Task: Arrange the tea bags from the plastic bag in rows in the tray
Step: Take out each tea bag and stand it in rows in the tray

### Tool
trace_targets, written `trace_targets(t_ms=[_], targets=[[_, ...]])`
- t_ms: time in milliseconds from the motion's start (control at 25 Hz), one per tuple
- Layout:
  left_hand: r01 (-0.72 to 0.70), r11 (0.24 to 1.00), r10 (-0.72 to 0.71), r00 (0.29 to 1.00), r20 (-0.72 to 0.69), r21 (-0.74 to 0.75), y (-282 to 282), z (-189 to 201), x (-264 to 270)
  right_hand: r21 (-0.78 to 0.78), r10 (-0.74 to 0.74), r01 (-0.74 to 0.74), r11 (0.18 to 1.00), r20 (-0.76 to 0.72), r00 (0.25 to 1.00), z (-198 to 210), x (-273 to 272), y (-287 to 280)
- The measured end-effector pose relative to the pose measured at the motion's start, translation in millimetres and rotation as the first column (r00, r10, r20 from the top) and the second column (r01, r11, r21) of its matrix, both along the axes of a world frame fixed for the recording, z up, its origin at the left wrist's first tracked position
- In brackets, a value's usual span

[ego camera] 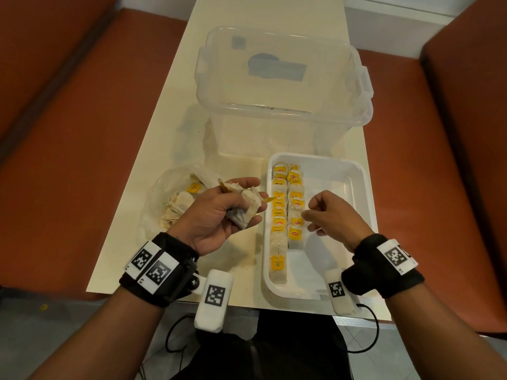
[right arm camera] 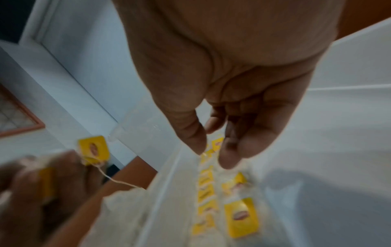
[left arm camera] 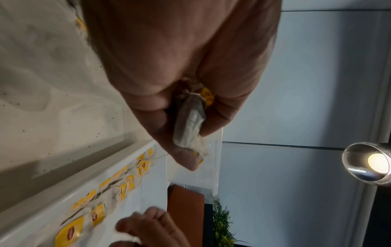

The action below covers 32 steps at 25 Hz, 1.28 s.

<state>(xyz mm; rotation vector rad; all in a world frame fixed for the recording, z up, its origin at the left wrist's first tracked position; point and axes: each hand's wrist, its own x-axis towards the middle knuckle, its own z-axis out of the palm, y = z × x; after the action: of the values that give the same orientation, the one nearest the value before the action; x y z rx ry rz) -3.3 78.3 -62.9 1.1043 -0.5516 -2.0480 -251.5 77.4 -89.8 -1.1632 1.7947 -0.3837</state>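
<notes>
Tray (ego camera: 356, 171): white plastic, rectangular, on cream table (ego camera: 192, 78) at near-right corner; taken as ref. landmark. Contents: two rows of tea bags (ego camera: 288, 204) w/ yellow tags along tray's left wall, running far end to near; left row longer, reaching closer to near wall; right portion of tray floor bare. Left hand (ego camera: 219, 212): just left of tray, above table, palm up, fingers curled round a bunch of tea bags (ego camera: 244, 204), several held together, count unclear; one yellow tag pokes out toward tray's left rim. Left wrist view confirms bags clamped between thumb and fingers. Right hand (ego camera: 332, 215): over tray middle, beside right row, fingers loosely curled, thumb and forefinger tips near each other but apart in right wrist view; nothing held that can be made out. Plastic bag (ego camera: 170, 204): clear, crumpled, left of tray beyond left hand, more tea bags inside. Clear storage box (ego camera: 274, 86): large, w/ side latches, directly behind tray. Both wrists: black bands w/ printed markers.
</notes>
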Motion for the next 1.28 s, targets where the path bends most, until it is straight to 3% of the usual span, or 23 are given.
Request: trace_targets(t_ms=[80, 160, 240, 480, 640, 920, 1120, 1280], targets=[[0.017, 1.000, -0.017, 0.999, -0.030, -0.001, 1, 1, -4, -0.010, -0.009, 0.012, 1.000, 0.236, 0.972, 21, 13, 4], [0.035, 0.999, -0.035, 0.998, -0.047, -0.003, 3, 0, -9, 0.096, -0.066, 0.017, 0.995, 0.528, 0.846, 36, 29, 10], [0.057, 0.998, -0.057, 0.998, -0.025, -0.027, 4, -2, -16, 0.176, -0.123, 0.006, 0.984, 0.665, 0.737, 40, 39, 15], [0.104, 0.990, -0.102, 0.994, 0.025, -0.095, 7, -2, -20, 0.151, -0.153, 0.071, 0.986, 0.640, 0.753, 35, 43, 16], [0.102, 0.992, -0.099, 0.994, 0.045, -0.074, 8, -5, -17, 0.094, -0.170, 0.145, 0.985, 0.687, 0.707, 39, 37, 15], [0.120, 0.992, -0.114, 0.988, 0.104, -0.048, 8, -3, -18, -0.070, -0.061, 0.136, 0.988, 0.638, 0.768, 47, 35, 15], [0.022, 0.996, -0.008, 0.988, 0.154, -0.084, 8, -2, -21, -0.074, -0.062, 0.138, 0.988, 0.626, 0.778, 46, 32, 17], [-0.051, 0.995, 0.062, 0.990, 0.124, -0.089, 7, -3, -24, -0.069, -0.084, 0.172, 0.983, 0.662, 0.745, 49, 33, 21]])
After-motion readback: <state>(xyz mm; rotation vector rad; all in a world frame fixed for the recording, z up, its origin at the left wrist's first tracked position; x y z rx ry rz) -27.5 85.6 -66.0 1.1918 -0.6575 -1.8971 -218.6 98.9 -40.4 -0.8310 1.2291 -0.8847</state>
